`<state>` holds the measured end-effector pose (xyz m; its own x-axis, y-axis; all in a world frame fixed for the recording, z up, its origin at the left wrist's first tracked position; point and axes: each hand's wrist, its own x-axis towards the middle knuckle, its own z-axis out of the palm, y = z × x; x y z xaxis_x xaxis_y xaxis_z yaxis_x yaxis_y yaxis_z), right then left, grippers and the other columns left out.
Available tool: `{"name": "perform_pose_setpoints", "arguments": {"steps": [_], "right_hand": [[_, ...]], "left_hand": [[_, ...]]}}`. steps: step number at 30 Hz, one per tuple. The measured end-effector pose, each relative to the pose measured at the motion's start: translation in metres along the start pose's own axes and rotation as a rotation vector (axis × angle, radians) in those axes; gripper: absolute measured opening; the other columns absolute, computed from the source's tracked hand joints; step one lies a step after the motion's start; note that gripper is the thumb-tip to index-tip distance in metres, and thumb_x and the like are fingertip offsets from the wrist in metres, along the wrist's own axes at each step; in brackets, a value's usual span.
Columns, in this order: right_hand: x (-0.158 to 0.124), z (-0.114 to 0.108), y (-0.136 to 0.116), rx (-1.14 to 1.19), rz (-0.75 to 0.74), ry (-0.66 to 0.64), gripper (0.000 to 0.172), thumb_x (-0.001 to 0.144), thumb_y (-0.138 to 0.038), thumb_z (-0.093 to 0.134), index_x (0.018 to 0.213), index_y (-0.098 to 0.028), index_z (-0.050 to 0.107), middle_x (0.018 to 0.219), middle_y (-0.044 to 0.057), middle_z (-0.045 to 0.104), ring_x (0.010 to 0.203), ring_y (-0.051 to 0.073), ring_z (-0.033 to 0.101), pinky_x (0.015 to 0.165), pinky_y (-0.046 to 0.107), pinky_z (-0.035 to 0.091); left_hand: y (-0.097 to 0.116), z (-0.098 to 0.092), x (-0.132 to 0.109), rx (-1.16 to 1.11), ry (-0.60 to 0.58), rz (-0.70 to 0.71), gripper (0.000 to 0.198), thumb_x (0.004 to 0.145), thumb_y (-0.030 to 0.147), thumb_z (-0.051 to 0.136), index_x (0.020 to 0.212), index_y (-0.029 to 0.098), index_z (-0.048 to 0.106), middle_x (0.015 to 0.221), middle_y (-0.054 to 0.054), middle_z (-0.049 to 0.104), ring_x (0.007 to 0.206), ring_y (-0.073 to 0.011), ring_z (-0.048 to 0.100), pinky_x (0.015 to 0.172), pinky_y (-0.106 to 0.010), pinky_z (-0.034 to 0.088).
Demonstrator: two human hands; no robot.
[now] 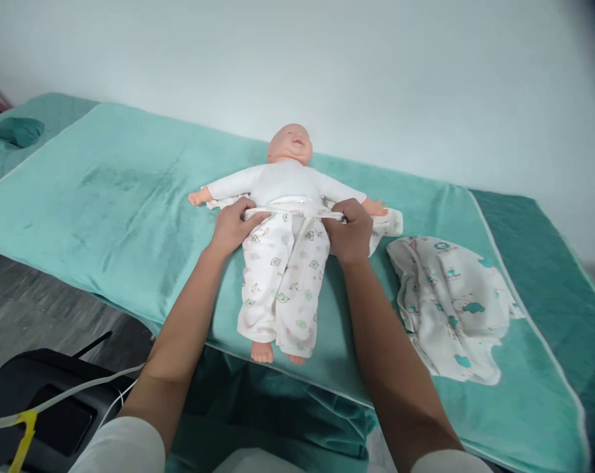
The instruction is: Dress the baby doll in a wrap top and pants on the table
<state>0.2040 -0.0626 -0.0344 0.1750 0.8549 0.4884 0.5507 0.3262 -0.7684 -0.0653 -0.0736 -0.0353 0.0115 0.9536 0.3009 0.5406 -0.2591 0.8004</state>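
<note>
A baby doll (288, 180) lies on its back with its arms spread. White printed baby pants (282, 282) cover its legs, and both feet show below the cuffs. My left hand (234, 226) pinches the waistband at the doll's hip on the left side. On the opposite side, my right hand (351, 230) grips the same waistband, fingers closed around it. Between my hands the waistband is stretched across the doll's belly. A piece of light printed cloth (389, 223) sticks out from under the doll's arm, near my right hand.
A teal sheet (130, 197) covers the bed. Crumpled white printed cloth (455, 309) lies to the right. A pale wall (376, 85) stands behind. At lower left are a black case-like object (46, 401) and a cable (81, 389) with a yellow tie.
</note>
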Motion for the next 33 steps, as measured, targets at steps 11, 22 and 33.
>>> {"name": "perform_pose_setpoints", "arguments": {"steps": [11, 22, 33], "right_hand": [[-0.004, -0.017, 0.011, 0.057, 0.181, -0.246, 0.018, 0.071, -0.038, 0.063, 0.068, -0.022, 0.058, 0.061, -0.004, 0.049, 0.063, 0.015, 0.042, 0.06, 0.029, 0.031], [-0.021, -0.049, -0.003, 0.003, 0.242, -0.683, 0.058, 0.058, -0.057, 0.093, 0.095, -0.022, 0.065, 0.082, -0.003, 0.066, 0.075, 0.018, 0.054, 0.065, 0.028, 0.043], [-0.033, -0.008, -0.027, -0.079, -0.084, -0.161, 0.028, 0.078, -0.03, 0.065, 0.064, -0.024, 0.042, 0.064, -0.002, 0.048, 0.067, 0.016, 0.045, 0.065, 0.032, 0.034]], "left_hand": [[-0.005, -0.017, -0.013, -0.308, -0.338, -0.04, 0.051, 0.073, 0.058, 0.086, 0.099, 0.022, 0.061, 0.102, 0.0, 0.058, 0.084, -0.015, 0.05, 0.074, -0.026, 0.041], [-0.003, -0.013, -0.02, -0.326, -0.277, -0.054, 0.048, 0.069, 0.058, 0.088, 0.081, 0.022, 0.059, 0.092, 0.0, 0.055, 0.079, -0.015, 0.048, 0.069, -0.028, 0.04], [0.003, 0.018, -0.004, -0.102, 0.236, -0.014, 0.021, 0.085, 0.024, 0.058, 0.077, 0.025, 0.039, 0.077, 0.002, 0.051, 0.078, -0.0169, 0.049, 0.077, -0.031, 0.044]]}}
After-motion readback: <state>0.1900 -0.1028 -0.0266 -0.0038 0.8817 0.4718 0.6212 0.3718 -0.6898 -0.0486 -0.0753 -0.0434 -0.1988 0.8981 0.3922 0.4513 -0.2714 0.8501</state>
